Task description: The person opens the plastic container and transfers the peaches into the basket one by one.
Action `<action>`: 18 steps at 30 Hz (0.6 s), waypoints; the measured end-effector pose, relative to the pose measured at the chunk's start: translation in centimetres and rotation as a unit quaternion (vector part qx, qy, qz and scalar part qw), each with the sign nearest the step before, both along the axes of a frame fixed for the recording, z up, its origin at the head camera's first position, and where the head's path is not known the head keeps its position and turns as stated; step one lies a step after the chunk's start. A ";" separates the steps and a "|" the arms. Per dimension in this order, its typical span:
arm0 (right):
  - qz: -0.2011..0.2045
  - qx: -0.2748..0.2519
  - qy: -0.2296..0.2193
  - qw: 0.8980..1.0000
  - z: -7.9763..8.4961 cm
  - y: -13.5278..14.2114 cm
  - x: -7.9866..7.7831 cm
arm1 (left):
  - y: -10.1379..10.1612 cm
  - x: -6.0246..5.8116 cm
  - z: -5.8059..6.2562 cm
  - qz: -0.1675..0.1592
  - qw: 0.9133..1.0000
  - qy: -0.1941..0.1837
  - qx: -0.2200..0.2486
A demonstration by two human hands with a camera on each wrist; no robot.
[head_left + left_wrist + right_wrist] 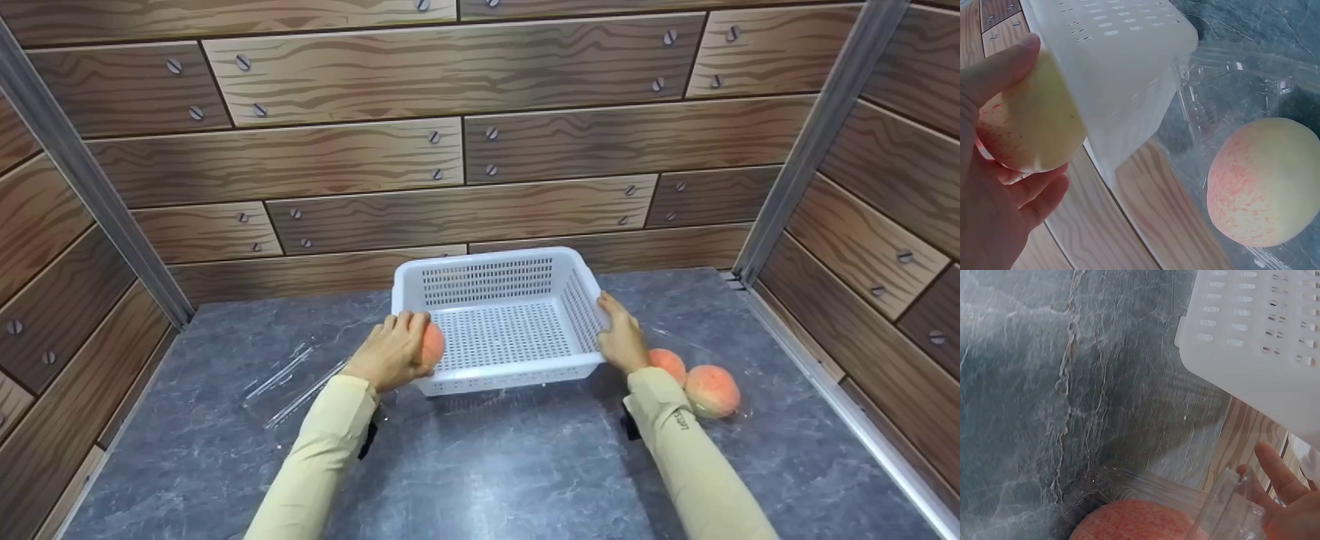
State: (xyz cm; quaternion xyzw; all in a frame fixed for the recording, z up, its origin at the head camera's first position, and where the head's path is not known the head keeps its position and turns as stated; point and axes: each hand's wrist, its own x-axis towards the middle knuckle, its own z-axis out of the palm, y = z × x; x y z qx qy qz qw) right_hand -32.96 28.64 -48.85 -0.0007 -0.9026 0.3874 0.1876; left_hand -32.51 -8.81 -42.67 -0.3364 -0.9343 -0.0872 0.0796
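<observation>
My left hand (390, 349) grips a peach (433, 346) at the left rim of a white perforated basket (495, 371). Pinkish yellow, the held peach (1033, 115) sits against the basket's wall (1129, 73) in the left wrist view. At the basket's right rim, my right hand (622, 337) holds on with its fingertips; part of its grip is hidden. Nothing lies inside the basket. Two peaches lie beside the right forearm, one partly behind the sleeve (666, 365) and one farther right (712, 391). Another peach (1266, 183) shows in clear plastic in the left wrist view.
A clear plastic tray (289, 386) lies on the dark marbled tabletop (480, 465), left of the basket. Clear plastic (1230, 506) also surrounds a peach (1137, 523) near the right hand. Wood-patterned panels (465, 150) and metal posts (821, 135) enclose the table.
</observation>
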 end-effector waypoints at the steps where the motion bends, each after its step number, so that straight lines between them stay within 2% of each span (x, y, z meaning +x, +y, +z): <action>1: 0.000 0.000 -0.002 1.000 0.0 0.0 0.0 | 0.0 0.0 0.1 -0.002 1.000 -0.008 0.007; 6: -0.002 -0.001 -0.004 1.000 0.0 0.1 0.0 | 0.1 -0.3 0.4 -0.010 0.997 -0.063 0.045; 8: -0.001 -0.002 -0.003 1.000 0.1 0.1 0.0 | 0.1 -0.5 0.5 -0.014 0.996 -0.073 0.057; 11: -0.001 -0.002 -0.004 1.000 0.1 0.0 0.1 | 0.0 -0.7 0.6 -0.019 0.995 -0.074 0.069; 18: -0.002 0.006 0.009 1.000 0.2 -0.1 0.3 | -0.2 -1.1 0.6 -0.018 0.996 -0.043 0.073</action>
